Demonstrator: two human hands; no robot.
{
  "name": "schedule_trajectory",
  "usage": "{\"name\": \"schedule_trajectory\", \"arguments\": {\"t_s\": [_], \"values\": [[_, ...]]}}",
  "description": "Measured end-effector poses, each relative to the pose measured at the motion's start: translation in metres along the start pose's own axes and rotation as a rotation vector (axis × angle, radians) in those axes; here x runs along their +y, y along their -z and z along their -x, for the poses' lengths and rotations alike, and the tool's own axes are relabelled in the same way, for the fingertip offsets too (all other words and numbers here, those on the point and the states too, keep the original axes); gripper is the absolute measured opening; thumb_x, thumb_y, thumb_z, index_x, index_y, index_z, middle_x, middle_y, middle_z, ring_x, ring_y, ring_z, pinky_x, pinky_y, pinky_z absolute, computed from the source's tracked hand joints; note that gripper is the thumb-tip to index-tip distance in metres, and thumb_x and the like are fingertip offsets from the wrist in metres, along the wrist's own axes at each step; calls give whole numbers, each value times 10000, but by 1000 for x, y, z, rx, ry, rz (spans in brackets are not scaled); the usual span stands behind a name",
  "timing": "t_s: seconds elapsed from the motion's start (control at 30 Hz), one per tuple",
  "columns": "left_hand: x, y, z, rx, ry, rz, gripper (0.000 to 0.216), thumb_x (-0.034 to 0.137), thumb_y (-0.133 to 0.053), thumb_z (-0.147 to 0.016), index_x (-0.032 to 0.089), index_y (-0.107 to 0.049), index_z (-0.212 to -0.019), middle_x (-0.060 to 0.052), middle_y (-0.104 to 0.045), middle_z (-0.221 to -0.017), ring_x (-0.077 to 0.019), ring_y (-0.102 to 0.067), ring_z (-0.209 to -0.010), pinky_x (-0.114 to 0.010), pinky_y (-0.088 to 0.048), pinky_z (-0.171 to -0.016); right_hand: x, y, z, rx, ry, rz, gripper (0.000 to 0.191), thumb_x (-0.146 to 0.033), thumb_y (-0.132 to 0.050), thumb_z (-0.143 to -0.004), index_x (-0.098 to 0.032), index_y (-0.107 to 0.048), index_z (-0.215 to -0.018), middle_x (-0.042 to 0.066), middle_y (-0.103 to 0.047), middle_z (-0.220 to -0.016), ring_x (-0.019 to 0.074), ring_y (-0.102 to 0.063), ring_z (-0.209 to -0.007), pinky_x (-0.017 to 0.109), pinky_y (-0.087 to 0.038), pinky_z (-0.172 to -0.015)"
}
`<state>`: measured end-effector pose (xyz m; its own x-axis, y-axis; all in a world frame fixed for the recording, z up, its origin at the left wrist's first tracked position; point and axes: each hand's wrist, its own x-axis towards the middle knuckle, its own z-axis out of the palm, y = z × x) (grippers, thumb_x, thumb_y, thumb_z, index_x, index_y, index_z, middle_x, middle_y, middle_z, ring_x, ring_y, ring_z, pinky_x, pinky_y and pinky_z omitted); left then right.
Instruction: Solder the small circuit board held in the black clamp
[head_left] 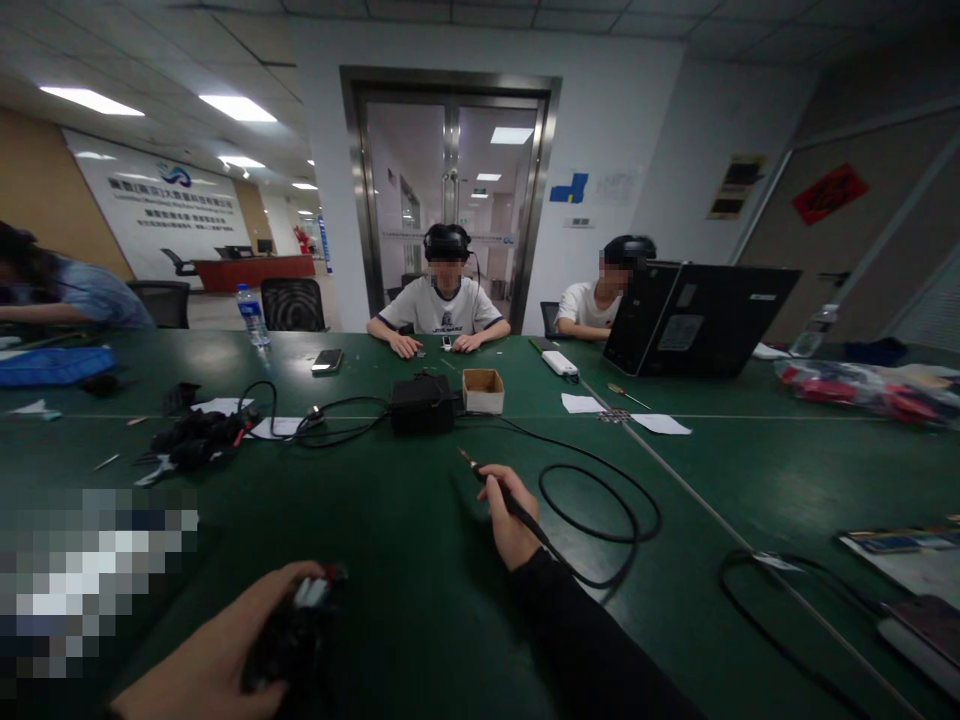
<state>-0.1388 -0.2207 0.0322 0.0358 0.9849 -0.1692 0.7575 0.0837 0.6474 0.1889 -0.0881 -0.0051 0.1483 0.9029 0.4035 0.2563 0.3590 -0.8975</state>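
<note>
In the head view my right hand (511, 505) is closed around a soldering iron (472, 466) like a pen, its copper-coloured tip pointing up and left above the green table (390, 500). From the iron's rear a black cable (630, 548) loops across the tabletop. My left hand (232, 625) grips a dark object (296, 640) with white and red bits at its top; its kind is blurred. Ahead of the iron sit a black box-shaped unit (422, 404) and a small open cardboard box (483, 390). My two hands are apart.
Black parts and cables (195, 438) lie at the left, with a phone (327, 361) and water bottle (252, 316) beyond. A large black case (697, 318) stands at the right. A screwdriver (628, 396) and papers lie nearby. Several people sit around the table.
</note>
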Motion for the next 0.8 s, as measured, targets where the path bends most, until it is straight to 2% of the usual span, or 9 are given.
{"name": "schedule_trajectory", "arguments": {"t_s": [0.1, 0.2, 0.27, 0.33, 0.43, 0.57, 0.8], "values": [[40, -21, -31, -94, -89, 2, 769, 257, -636, -607, 325, -471, -1355, -17, -564, -1391, -282, -523, -1284, -447, -373, -1160, 0, 0, 0, 2, -1, -3, 275, -385, -496, -930, -183, -674, -984, -12, -614, -668, 134, -548, -541, 225, -413, -522], [78, -38, -68, -170, -130, -10, 731, 236, -671, -612, 292, -479, -1315, -51, -602, -1297, -266, -603, -1141, -392, -485, -1021, -1, 0, 0, 10, -4, -5, 272, -383, -499, -922, -184, -677, -979, -11, -615, -667, 132, -540, -530, 224, -408, -509], [96, -48, -93, -181, -165, -10, 694, 224, -694, -615, 269, -487, -1276, -66, -620, -1230, -253, -626, -1073, -351, -516, -937, -2, -1, -1, 26, 1, -9, 269, -384, -505, -916, -187, -678, -975, -10, -613, -669, 135, -544, -539, 224, -415, -516], [109, -59, -116, -132, -200, -27, 658, 221, -709, -611, 244, -496, -1233, -77, -625, -1180, -250, -629, -1043, -335, -517, -906, -3, -1, -1, 40, 5, -12, 269, -387, -506, -910, -188, -677, -969, -11, -608, -665, 138, -546, -545, 226, -419, -519], [122, -74, -145, -49, -192, -52, 623, 251, -721, -618, 240, -494, -1198, -73, -628, -1120, -249, -646, -979, -337, -530, -861, -4, 0, -2, 50, 2, -13, 266, -384, -502, -907, -190, -676, -964, -11, -608, -664, 143, -553, -550, 231, -426, -522], [134, -84, -174, -33, -118, -42, 644, 286, -726, -635, 248, -464, -1221, -67, -637, -1081, -229, -677, -840, -313, -559, -721, -5, 0, -2, 60, -1, -24, 254, -374, -506, -901, -191, -674, -950, -8, -617, -669, 159, -594, -605, 240, -457, -571], [137, -94, -203, 4, -74, 38, 662, 285, -746, -619, 254, -462, -1216, -77, -631, -1086, -201, -667, -713, -245, -528, -514, -3, 0, -2, 57, 14, -43, 236, -354, -509, -900, -194, -676, -950, -13, -618, -687, 158, -595, -632, 240, -460, -595]]}}
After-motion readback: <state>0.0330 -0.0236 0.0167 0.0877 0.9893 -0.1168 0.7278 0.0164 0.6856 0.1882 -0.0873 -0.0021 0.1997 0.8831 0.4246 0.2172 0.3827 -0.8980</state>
